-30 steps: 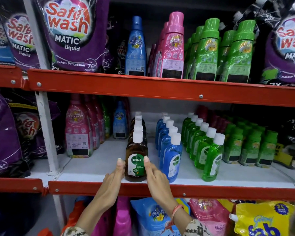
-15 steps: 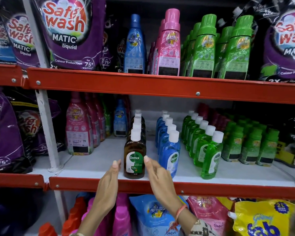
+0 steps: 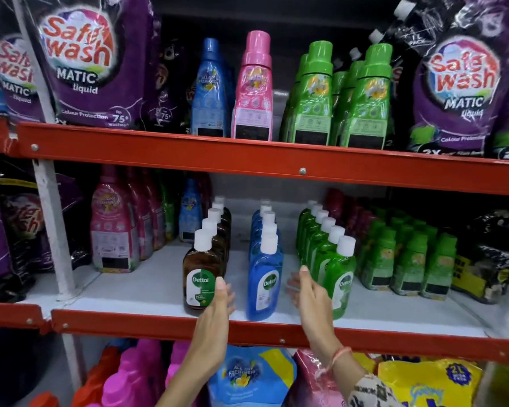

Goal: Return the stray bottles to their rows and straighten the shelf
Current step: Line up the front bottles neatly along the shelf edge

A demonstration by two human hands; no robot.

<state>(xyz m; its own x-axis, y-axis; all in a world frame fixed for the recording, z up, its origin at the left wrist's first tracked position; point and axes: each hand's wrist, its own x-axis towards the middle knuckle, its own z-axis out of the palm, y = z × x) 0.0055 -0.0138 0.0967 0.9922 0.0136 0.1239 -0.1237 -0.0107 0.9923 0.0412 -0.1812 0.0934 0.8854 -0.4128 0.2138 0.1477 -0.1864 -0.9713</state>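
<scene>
Three rows of white-capped Dettol bottles stand on the middle shelf (image 3: 147,286): a brown row led by the front brown bottle (image 3: 200,277), a blue row led by the front blue bottle (image 3: 264,282), and a green row led by the front green bottle (image 3: 342,274). My left hand (image 3: 218,306) is open, between the brown and blue front bottles, fingertips by the brown label. My right hand (image 3: 312,295) is open, fingers spread, between the blue and green front bottles. Neither hand holds a bottle.
Red shelf rails (image 3: 247,163) run above and below. Pink bottles (image 3: 112,230) stand left, small green bottles (image 3: 406,259) right. The top shelf holds blue (image 3: 207,89), pink (image 3: 254,89) and green (image 3: 315,95) tall bottles and purple pouches (image 3: 94,63). Refill pouches (image 3: 247,374) lie below.
Both hands have left the sides of the front brown bottle and shifted right; they now flank the front blue bottle. The view has moved closer.
</scene>
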